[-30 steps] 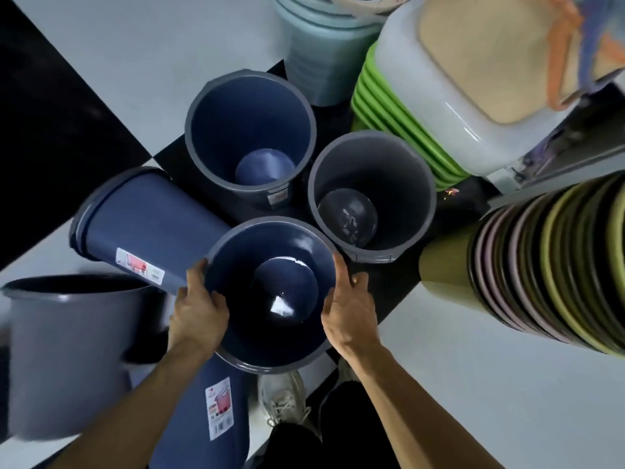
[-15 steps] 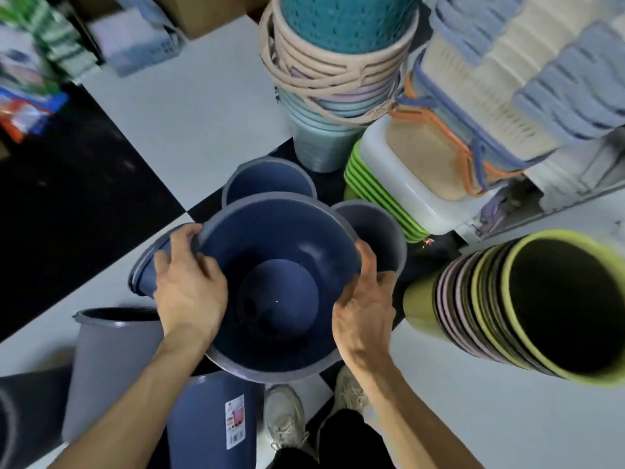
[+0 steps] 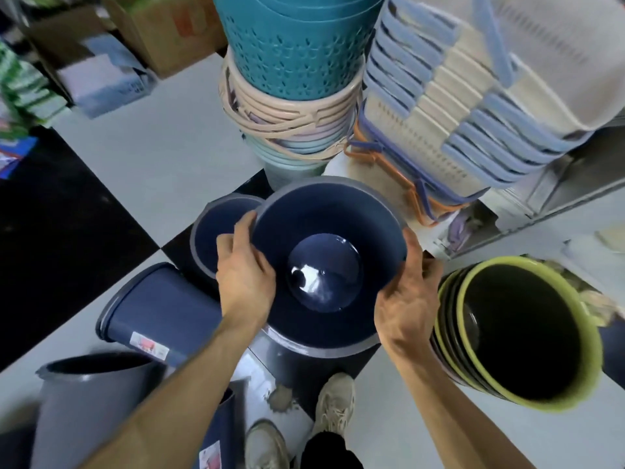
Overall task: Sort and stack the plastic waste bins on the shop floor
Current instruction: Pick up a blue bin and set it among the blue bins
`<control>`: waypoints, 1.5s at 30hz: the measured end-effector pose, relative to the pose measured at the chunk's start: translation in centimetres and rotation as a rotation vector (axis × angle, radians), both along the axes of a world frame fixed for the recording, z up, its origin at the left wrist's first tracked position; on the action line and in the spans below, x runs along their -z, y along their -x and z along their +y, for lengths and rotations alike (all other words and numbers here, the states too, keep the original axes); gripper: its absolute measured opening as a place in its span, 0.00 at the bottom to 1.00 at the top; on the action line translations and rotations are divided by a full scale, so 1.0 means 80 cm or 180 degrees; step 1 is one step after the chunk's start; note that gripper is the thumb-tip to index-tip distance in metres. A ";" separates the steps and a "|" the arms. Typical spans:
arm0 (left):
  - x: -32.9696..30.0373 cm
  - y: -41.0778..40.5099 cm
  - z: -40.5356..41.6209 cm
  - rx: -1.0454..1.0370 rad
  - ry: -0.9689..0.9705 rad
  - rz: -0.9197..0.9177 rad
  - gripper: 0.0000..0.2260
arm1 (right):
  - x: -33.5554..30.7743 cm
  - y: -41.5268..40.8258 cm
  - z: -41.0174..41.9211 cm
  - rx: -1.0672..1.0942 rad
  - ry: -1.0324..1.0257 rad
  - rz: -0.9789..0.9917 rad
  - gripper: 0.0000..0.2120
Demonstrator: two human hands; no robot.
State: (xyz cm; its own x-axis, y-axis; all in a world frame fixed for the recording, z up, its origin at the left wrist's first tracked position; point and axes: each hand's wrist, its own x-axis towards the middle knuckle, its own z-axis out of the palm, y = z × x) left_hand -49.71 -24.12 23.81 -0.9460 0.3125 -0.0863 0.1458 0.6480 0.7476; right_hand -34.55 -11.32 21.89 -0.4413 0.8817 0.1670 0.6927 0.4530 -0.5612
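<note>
I hold a dark blue round waste bin (image 3: 324,214) by its rim, mouth up, lifted above the floor. My left hand (image 3: 243,275) grips the rim's left side, thumb inside. My right hand (image 3: 406,299) grips the right side. Behind its left edge stands another blue bin (image 3: 216,228), upright on the floor. A third blue bin (image 3: 159,309) lies on its side at the left, label showing. A grey bin (image 3: 84,401) tilts at the lower left. The grey bin that stood to the right is hidden under the lifted one.
A nested stack of green-rimmed bins (image 3: 527,336) lies on its side at the right. Stacked teal and beige baskets (image 3: 291,96) and cream-blue baskets (image 3: 456,113) rise behind. Cardboard boxes (image 3: 159,32) sit at the far left. My shoes (image 3: 334,404) are below.
Both hands lifted the blue bin off the floor and carried it up and to the right, over the grey bin. The camera tilted up toward the basket stacks.
</note>
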 end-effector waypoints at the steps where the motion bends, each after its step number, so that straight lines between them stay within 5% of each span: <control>1: 0.012 0.000 0.007 0.0037 0.0046 -0.0063 0.26 | 0.012 -0.002 0.006 0.0025 0.0081 0.0016 0.33; 10: 0.134 0.004 0.039 0.0465 0.1162 -0.0611 0.37 | 0.107 0.003 0.038 -0.0072 0.0820 -0.0837 0.37; 18: 0.231 0.008 0.043 0.1085 0.1945 -0.1345 0.38 | 0.194 0.004 0.059 -0.0450 0.1588 -0.2553 0.43; 23: 0.259 0.017 0.040 0.1389 0.2457 -0.1925 0.42 | 0.225 0.000 0.069 -0.0586 0.2372 -0.2645 0.46; 29: 0.233 -0.005 0.015 0.1422 0.2554 -0.1081 0.37 | 0.207 0.018 0.043 -0.1086 0.1118 -0.2456 0.38; 45: 0.283 -0.075 -0.362 0.1154 0.2832 -0.0757 0.34 | 0.242 -0.010 -0.291 -0.1618 0.1239 -0.1993 0.28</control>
